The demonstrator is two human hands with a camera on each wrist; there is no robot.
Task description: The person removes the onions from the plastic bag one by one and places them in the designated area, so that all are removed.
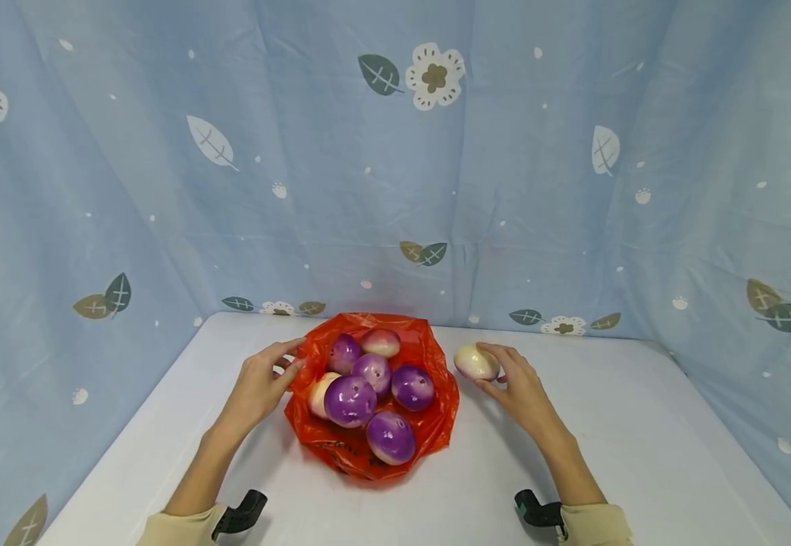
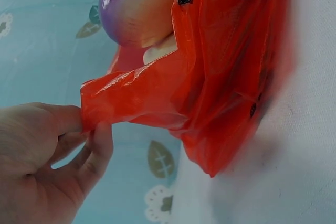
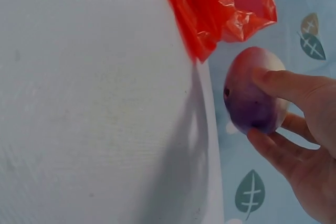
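Observation:
An opened red plastic bag [image 1: 444,425] sits on the white table with several glossy purple-and-cream turnips [image 1: 350,401] inside. At its left side, my left hand [image 1: 263,383] pinches the bag's rim between thumb and fingers. The left wrist view shows that pinched edge of red plastic [image 2: 131,95] pulled outward, with a turnip [image 2: 137,9] bulging above the rim. To the right of the bag, my right hand [image 1: 516,383] holds a single turnip [image 1: 475,362] by thumb and fingertips. In the right wrist view this turnip [image 3: 254,95] is raised above the table surface, close beside the bag.
The white table [image 1: 613,425] extends on both sides of the bag. A blue curtain [image 1: 340,189] with leaf and flower prints hangs behind and around it. Black wrist-worn mounts [image 1: 538,509] stick out near both sleeves.

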